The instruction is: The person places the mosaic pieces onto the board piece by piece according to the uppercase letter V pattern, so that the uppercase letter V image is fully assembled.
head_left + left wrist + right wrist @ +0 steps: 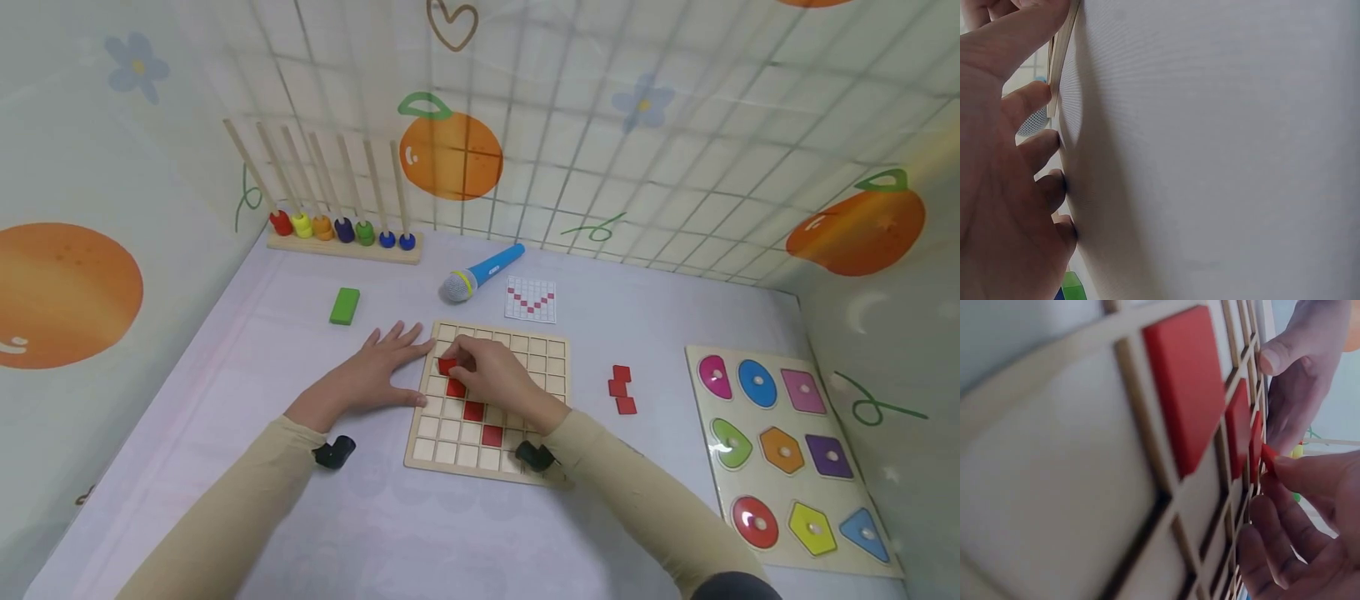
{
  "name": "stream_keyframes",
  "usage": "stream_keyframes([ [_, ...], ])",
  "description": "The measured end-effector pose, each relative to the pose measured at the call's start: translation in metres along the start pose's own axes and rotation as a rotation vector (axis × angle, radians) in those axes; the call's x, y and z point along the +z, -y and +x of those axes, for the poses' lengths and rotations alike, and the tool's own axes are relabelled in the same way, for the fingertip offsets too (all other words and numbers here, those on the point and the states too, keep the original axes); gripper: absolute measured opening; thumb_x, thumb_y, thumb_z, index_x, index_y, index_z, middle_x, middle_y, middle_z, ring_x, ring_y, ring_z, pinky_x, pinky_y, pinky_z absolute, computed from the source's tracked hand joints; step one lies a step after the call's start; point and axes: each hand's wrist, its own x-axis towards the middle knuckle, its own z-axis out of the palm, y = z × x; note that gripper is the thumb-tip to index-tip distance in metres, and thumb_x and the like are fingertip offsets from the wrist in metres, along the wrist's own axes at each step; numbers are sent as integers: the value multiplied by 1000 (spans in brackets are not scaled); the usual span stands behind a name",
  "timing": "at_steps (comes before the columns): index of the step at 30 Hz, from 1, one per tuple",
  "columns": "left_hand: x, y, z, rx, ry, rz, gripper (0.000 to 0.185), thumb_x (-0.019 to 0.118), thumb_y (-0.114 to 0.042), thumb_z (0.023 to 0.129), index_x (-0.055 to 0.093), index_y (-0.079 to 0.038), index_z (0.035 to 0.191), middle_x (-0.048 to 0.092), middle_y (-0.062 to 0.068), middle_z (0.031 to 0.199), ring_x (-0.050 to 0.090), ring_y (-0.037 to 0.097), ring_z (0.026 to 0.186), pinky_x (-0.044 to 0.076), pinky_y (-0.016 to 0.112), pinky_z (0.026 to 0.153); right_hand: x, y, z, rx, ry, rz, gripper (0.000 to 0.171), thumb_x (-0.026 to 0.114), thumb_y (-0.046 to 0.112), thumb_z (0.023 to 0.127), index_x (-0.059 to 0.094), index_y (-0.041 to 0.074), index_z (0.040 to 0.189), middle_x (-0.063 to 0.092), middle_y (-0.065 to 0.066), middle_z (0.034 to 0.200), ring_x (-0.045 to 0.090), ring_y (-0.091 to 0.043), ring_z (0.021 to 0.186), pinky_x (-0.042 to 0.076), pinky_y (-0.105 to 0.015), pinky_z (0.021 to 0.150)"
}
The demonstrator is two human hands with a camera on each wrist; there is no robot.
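Note:
A wooden grid board lies on the table, with red square tiles set in a diagonal line. My right hand rests over the board and pinches a red tile at the upper left of the diagonal; the same tile shows at my fingertips in the right wrist view. My left hand lies flat on the table with straight fingers, its thumb against the board's left edge. Three spare red tiles lie right of the board.
A pattern card and a blue toy microphone lie behind the board. A green block and a peg rack with coloured beads stand at the back left. A shape puzzle board sits at the right.

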Motion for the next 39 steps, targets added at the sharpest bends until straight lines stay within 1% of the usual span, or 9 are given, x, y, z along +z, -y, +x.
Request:
stream_keyframes([
  [6, 0, 2, 1, 9, 3, 3, 96, 77, -60, 83, 34, -23, 160, 13, 7, 170, 0, 34, 157, -3, 57, 125, 2, 4, 5, 0, 6, -42, 14, 71, 18, 97, 70, 19, 110, 63, 8, 96, 57, -11, 84, 52, -25, 74],
  [11, 1, 3, 1, 10, 3, 14, 96, 76, -61, 83, 34, -23, 160, 12, 7, 170, 0, 34, 157, -3, 56, 125, 4, 8, 7, -3, 10, -72, 16, 73, 16, 95, 71, 15, 111, 64, 4, 104, 59, -11, 90, 53, -26, 80],
  [15, 1, 3, 2, 11, 4, 16, 96, 76, -62, 83, 34, -23, 161, 12, 7, 170, -1, 34, 157, -3, 57, 125, 5, 10, 9, 7, 18, -97, 18, 73, 16, 95, 72, 14, 113, 64, 2, 108, 60, -12, 92, 54, -27, 83],
  [23, 0, 3, 2, 8, 3, 19, 97, 75, -62, 83, 33, -23, 161, 12, 7, 170, -1, 34, 157, -3, 57, 125, 7, 8, 11, -5, 28, -140, 23, 72, 16, 96, 73, 15, 118, 64, 2, 111, 60, -11, 93, 54, -27, 86],
  [28, 0, 2, 1, 6, 2, 17, 97, 76, -61, 83, 34, -23, 161, 13, 7, 170, -1, 34, 157, -3, 57, 125, 5, 10, 12, 7, 45, -136, 21, 72, 16, 96, 75, 15, 116, 64, 2, 112, 58, -12, 92, 53, -27, 84],
  [32, 0, 2, 2, 7, 2, 16, 96, 76, -61, 83, 34, -22, 160, 13, 7, 170, -1, 34, 157, -3, 57, 125, 3, 11, 12, 14, 61, -123, 23, 72, 18, 96, 74, 15, 118, 63, 2, 113, 58, -12, 93, 53, -28, 85],
  [39, 1, 2, 2, 6, 0, 17, 97, 76, -62, 83, 33, -24, 161, 13, 7, 170, -1, 34, 157, -3, 57, 125, -2, 7, 8, 43, 47, -32, 24, 70, 16, 96, 72, 16, 120, 62, 2, 110, 59, -14, 96, 54, -30, 86],
])
